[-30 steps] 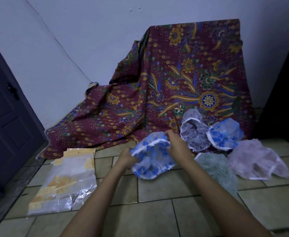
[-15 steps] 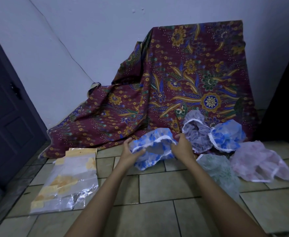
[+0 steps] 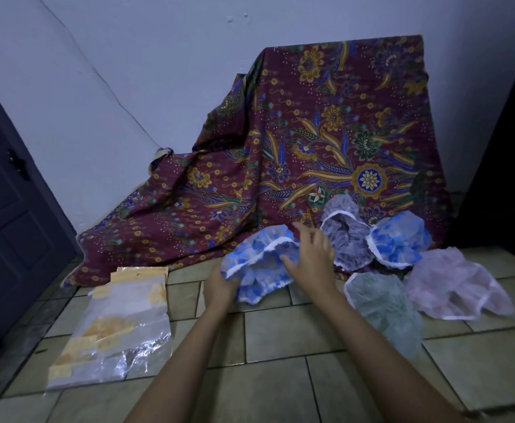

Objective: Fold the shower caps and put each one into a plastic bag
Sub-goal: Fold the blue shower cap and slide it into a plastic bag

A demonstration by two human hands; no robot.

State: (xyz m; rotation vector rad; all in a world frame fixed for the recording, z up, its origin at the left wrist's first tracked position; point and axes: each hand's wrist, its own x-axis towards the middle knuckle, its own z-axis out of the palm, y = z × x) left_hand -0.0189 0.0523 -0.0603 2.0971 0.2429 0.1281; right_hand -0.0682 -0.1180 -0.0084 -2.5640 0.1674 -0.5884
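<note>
Nearest, at lower left on the beige tiled floor (image 3: 280, 331): a flat stack of clear plastic bags with yellow strips (image 3: 113, 325), untouched. Just beyond, at centre: the crumpled blue-and-white plastic shower cap with a white elastic rim (image 3: 262, 270), low over the tiles. Clamped at its left edge by the left grip (image 3: 221, 283), fingers curled under the film. No longer pinched by the right grip (image 3: 309, 257): released since half a second ago, fingers spread and loose above the rim, thumb just at the film. Probably a re-grasp ahead of the first fold; nothing folded flat yet, nothing bagged.

To the right, waiting: a pale green cap (image 3: 384, 306) and a pink cap (image 3: 457, 285). Behind them, a grey-lilac cap (image 3: 344, 239) and a second blue-patterned cap (image 3: 402, 242), touching one another. Farther back: a maroon batik cloth with gold and blue flowers (image 3: 311, 132), draped over something hidden, against the white wall (image 3: 158, 71). At far left, a dark door (image 3: 6, 209).
</note>
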